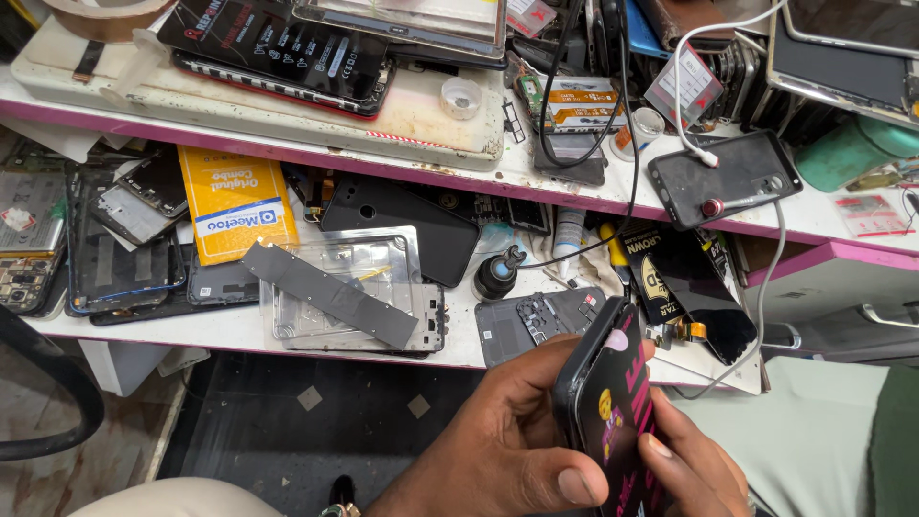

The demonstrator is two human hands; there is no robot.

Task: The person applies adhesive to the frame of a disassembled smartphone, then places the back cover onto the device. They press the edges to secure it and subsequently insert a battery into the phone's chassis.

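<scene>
Phone, black with pink case art, gripped low in view by left hand, thumb across its edge. Pinched from the other side by right hand fingers. Just beyond, cluttered workbench with grey back cover.

I see open room only below the bench edge, over the dark floor left of my left hand; both hands close around the black phone at lower right; ahead, the metal frame, the black back cover and the small black bottle crowd the bench; a white cable hangs across the right side; the upper shelf overhangs, stacked with phones.
</scene>
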